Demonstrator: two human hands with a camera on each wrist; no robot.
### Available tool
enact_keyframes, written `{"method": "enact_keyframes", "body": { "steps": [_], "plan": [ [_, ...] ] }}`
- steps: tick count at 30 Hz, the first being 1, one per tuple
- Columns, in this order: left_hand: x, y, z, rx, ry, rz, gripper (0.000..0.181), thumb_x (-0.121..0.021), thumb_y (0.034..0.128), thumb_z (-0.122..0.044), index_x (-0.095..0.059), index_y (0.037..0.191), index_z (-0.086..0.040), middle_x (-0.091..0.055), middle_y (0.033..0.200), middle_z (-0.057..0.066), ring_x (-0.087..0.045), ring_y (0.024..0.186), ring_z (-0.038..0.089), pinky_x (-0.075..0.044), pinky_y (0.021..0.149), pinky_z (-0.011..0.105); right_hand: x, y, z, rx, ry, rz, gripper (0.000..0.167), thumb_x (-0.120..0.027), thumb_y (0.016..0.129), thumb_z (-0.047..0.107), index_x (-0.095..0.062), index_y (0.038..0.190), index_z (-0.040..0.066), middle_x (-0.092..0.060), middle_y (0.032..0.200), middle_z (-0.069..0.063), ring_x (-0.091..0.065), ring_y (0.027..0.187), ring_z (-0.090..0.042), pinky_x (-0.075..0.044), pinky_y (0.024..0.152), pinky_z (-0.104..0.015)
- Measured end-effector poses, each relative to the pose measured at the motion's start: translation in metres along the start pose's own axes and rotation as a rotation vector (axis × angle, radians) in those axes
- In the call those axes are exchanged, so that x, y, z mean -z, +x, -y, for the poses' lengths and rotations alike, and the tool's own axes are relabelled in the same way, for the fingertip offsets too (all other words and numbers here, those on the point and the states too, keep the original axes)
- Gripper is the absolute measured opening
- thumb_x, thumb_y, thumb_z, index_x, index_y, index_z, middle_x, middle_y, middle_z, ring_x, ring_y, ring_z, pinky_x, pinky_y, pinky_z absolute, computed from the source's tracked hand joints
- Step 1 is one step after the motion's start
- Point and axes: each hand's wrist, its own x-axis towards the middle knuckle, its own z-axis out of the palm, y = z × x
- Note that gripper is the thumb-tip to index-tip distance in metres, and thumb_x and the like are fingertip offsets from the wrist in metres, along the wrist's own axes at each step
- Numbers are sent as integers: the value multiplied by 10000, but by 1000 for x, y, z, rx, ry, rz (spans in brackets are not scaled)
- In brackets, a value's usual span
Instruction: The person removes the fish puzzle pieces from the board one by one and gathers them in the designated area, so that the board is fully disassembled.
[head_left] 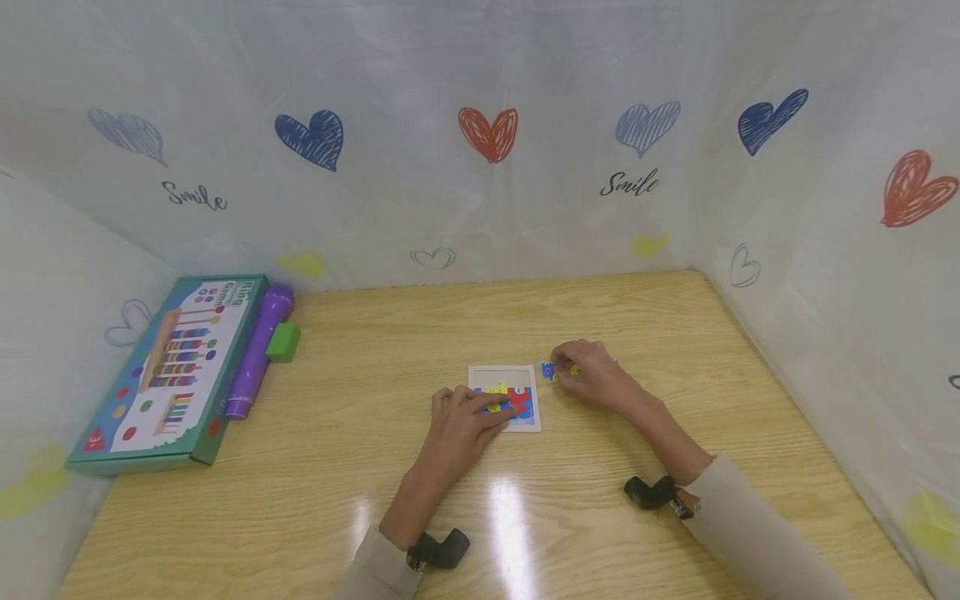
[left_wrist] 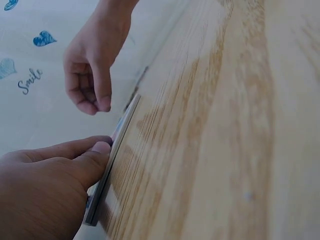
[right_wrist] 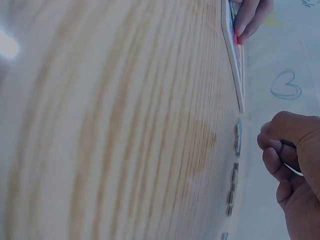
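Sleeves [head_left: 757,525] and black wrist cameras [head_left: 651,493] reach in from the bottom of the frame, nearest to me. Beyond them, just below centre, my left hand [head_left: 461,425] rests on the puzzle tray [head_left: 537,408]; that grip is spread wide, fingers fairly straight, the tips touching the red piece [head_left: 522,402]. The tray lies flat on the tabletop [head_left: 375,475], its upper strip bare. To its right my right hand [head_left: 591,375] hangs over loose pieces, a blue piece [head_left: 547,370] among them; this grip is narrow, fingers curled in, and I see no piece between them. I judge the pieces light, stiff and thin, perhaps slippery on the printed face, so I'd pinch one by opposite edges. The tray looks light too; I'd steady it by its rim. Farther off, at left, lie a green block [head_left: 283,342], purple tube [head_left: 258,354] and game box [head_left: 168,375]; behind hangs a heart-printed sheet [head_left: 390,200].
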Motion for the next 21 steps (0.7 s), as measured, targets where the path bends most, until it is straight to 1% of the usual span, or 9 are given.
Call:
{"method": "enact_keyframes", "body": {
  "steps": [4,7,9,11,14,17,21],
  "plan": [
    [-1,0,0,-3,-15,-7,205,-702,944,-280,-782,1133,-301,-678,1234,-87,-527,981,191,-331,909,508,-3,0,6,17,-7,18,172,-697,845,-34,-679,1012,0,-697,940,-38,-629,880,-220,-389,895,-577],
    [-2,-1,1,-4,-4,-3,210,-707,939,-280,-781,1134,-304,-673,1241,-88,-526,981,192,-329,909,504,-5,1,10,17,-27,29,168,-709,849,-17,-676,1012,5,-693,956,-43,-633,908,-231,-388,872,-525],
    [-3,-1,1,-6,2,-2,212,-705,941,-286,-779,1138,-308,-670,1247,-87,-524,979,193,-331,903,500,-7,2,12,14,-37,35,159,-708,857,-1,-678,1012,9,-690,954,-42,-637,913,-232,-390,876,-523],
    [-3,-1,1,-9,14,2,217,-697,945,-291,-775,1146,-319,-665,1259,-84,-521,978,191,-336,896,495,-9,3,15,9,-41,37,153,-698,857,4,-681,1008,17,-688,944,-34,-635,905,-226,-395,890,-546],
    [-2,-1,1,-12,18,6,226,-686,953,-293,-767,1160,-330,-658,1278,-70,-515,971,196,-343,887,491,-11,4,18,6,-29,34,153,-687,860,0,-685,1012,22,-686,934,-27,-627,898,-218,-386,948,-625],
    [0,-1,1,-9,19,14,234,-681,958,-294,-761,1174,-334,-651,1293,-59,-505,967,199,-339,883,491,-13,5,23,7,-13,31,149,-672,866,-13,-688,1008,26,-682,925,-17,-609,896,-205,-348,982,-700],
    [1,-1,1,-5,9,16,232,-686,956,-288,-763,1172,-326,-655,1286,-53,-502,969,199,-334,877,492,-16,6,28,19,-5,42,151,-683,866,-6,-689,1014,22,-680,942,-23,-609,884,-195,-413,949,-611]
  ]
}}
